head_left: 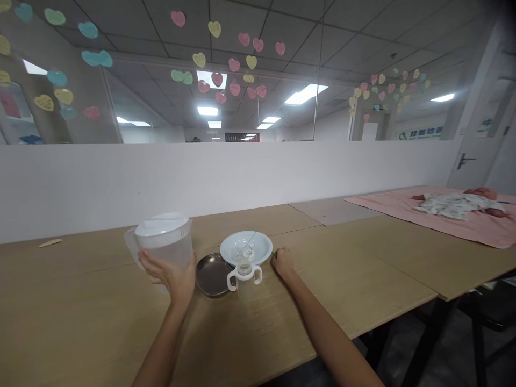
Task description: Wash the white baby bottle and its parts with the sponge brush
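Observation:
My left hand [171, 274] is wrapped round the body of a translucent plastic pitcher [165, 244] with a white lid and a handle on its left. I cannot tell whether the pitcher touches the table. My right hand [284, 260] is curled closed low over the table, just right of a white bowl [264, 250]; a small dark greenish bit shows at its fingertips. Clear and white bottle parts [246, 251] lie in the bowl. In front of it stands an open clear baby bottle [244, 269] with two white handles. A dark metal tray [213, 275] sits between the pitcher and the bottle.
The wooden table [355, 279] runs along a white low wall [242, 172] with glass above. At the far right, a baby doll [451, 205] in patterned clothes lies on a pink cloth [403, 207]. A thin pale piece [50, 243] lies at the far left.

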Demonstrator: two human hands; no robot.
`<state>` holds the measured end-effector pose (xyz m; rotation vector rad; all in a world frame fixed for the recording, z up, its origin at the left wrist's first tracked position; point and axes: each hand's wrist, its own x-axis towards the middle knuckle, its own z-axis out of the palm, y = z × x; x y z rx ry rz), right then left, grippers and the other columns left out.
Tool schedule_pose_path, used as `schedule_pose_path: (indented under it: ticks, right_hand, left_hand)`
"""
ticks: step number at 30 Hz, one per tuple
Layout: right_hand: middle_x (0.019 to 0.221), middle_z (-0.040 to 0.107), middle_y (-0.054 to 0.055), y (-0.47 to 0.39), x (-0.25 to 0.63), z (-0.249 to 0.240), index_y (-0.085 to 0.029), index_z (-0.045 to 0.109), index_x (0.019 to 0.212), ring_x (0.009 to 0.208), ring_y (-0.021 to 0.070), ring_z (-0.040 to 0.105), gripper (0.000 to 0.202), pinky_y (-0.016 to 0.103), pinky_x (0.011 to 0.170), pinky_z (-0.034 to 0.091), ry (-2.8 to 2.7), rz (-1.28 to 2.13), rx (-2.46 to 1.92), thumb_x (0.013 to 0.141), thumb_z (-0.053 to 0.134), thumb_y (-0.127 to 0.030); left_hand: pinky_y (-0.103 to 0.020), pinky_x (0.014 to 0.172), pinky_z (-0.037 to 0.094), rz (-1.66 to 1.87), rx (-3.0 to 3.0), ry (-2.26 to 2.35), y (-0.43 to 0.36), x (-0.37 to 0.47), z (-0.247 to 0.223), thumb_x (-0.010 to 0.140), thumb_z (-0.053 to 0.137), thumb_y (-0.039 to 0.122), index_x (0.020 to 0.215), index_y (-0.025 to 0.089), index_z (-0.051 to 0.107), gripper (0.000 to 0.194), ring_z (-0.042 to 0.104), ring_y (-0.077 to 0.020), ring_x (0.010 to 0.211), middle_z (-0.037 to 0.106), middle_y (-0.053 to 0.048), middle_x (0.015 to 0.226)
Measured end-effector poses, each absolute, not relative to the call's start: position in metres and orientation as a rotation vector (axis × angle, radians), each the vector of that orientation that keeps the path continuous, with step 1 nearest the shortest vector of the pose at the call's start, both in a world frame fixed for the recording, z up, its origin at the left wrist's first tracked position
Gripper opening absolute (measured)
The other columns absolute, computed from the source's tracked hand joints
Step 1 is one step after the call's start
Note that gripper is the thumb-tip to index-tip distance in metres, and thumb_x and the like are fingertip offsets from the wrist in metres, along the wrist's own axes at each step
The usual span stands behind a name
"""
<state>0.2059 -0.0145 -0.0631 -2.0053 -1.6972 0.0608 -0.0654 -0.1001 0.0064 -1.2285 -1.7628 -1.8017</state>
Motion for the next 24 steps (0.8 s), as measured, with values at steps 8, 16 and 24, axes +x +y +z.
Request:
schedule_pose_path:
  ticks: [8, 16, 24]
  right_hand:
    - [0.098, 0.066, 0.017, -0.012, 0.206, -0.060, -0.011, 0.065, 0.092, 0.088, 0.0225, 0.063, 0.023, 0.027, 0.066, 0.040, -1.617, 0.119, -2.031, 0.084, 0.045, -0.017]
    - [0.094, 0.068, 0.016, -0.011, 0.207, -0.062, -0.013, 0.066, 0.091, 0.086, 0.0226, 0.064, 0.024, 0.027, 0.063, 0.038, -1.624, 0.156, -1.998, 0.085, 0.045, -0.024]
    - [0.096, 0.068, 0.015, -0.008, 0.209, -0.064, -0.014, 0.065, 0.094, 0.089, 0.0227, 0.063, 0.025, 0.027, 0.065, 0.039, -1.587, 0.176, -1.988, 0.086, 0.044, -0.024]
  left_hand:
    - [-0.029, 0.094, 0.041, -1.204, -2.892, -1.590, -0.047, 0.002, 0.030, 0.087, 0.033, 0.034, 0.111, 0.015, 0.061, 0.042, 0.055, -0.0177, 0.110, 0.059, -0.009, 0.122]
    - [-0.025, 0.071, 0.042, -0.542, -3.004, -1.762, -0.007, 0.019, 0.023, 0.064, 0.061, 0.030, 0.060, 0.018, 0.070, 0.015, 0.062, -0.0204, 0.076, 0.071, -0.004, 0.069]
    - [-0.024, 0.070, 0.041, -0.621, -2.937, -1.898, -0.007, 0.017, 0.024, 0.058, 0.062, 0.021, 0.063, 0.017, 0.072, 0.012, 0.061, -0.0197, 0.076, 0.072, -0.005, 0.073]
